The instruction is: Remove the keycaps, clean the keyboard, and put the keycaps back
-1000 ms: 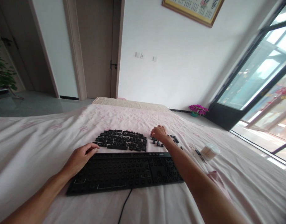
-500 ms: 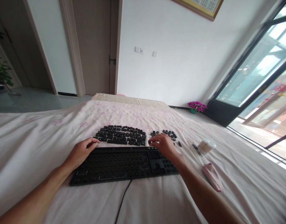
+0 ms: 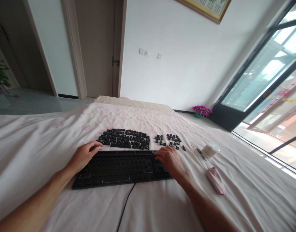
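The black keyboard [image 3: 114,170] lies on the bedsheet, its key area largely stripped to bare sockets. My right hand [image 3: 169,159] is over its upper right part, fingers pinched together and fingertips down at the board. A dark keycap sits in that pinch, mostly hidden by the fingers. At the upper left corner, my left hand [image 3: 86,154] has its fingers curled with thumb and forefinger together; whatever they may hold is hidden. Just beyond the board lie many loose black keycaps [image 3: 125,138], with a smaller group of keycaps [image 3: 173,138] to the right.
On the right are a white round tub [image 3: 210,150], a slim dark-handled tool [image 3: 200,152] and a folded pink cloth [image 3: 215,180]. The keyboard's cable [image 3: 126,203] runs toward me across the wrinkled pale bedsheet [image 3: 90,206].
My right hand has moved down and toward me with the keycap, from beside the loose keycaps onto the keyboard. The left hand stays at its corner. The view has shifted slightly.
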`<state>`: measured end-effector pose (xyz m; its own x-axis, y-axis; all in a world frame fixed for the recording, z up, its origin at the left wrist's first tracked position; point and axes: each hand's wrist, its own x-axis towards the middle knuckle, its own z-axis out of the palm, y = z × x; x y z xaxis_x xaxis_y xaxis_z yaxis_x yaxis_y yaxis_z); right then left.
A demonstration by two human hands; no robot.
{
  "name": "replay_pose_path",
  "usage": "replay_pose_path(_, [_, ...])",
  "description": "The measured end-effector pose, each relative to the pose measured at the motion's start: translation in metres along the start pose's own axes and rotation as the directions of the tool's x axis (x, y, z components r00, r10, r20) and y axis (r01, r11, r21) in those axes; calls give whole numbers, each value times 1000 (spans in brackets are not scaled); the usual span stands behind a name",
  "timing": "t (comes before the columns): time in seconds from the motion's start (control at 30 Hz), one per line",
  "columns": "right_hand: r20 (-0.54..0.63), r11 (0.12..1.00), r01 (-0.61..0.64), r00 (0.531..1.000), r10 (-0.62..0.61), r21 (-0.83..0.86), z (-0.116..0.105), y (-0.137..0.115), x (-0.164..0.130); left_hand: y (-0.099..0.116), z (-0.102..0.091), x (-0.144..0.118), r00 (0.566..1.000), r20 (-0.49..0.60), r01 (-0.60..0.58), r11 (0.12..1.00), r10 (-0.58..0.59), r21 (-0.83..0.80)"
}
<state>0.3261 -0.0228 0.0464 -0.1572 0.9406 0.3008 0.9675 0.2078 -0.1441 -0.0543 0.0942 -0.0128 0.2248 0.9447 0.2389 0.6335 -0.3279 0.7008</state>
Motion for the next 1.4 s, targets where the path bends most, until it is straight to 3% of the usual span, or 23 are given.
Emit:
replay_pose_path(0.53, [62,997,76,995,-74,-24,0,-2,2,-2,0,0,1000,1,-3,1000,3,10])
replay_pose_path(0.87, [61,983,124,991,-116,-136,5,-8,-12,-2,1,0,1000,-6,-4,1000,4,7])
replay_pose_path(1.13, [93,961,101,992,-80,-258,8,-17,-23,-2,0,0,1000,-5,-11,1000,11,9])
replay_pose_path(1.3, [102,970,85,993,-63,-228,4,-19,-24,-2,1,1,1000,-16,-14,1000,15,23])
replay_pose_path(1.4, [61,989,52,997,-44,-138,-3,-8,-12,-3,2,1,1000,-8,-14,1000,14,27])
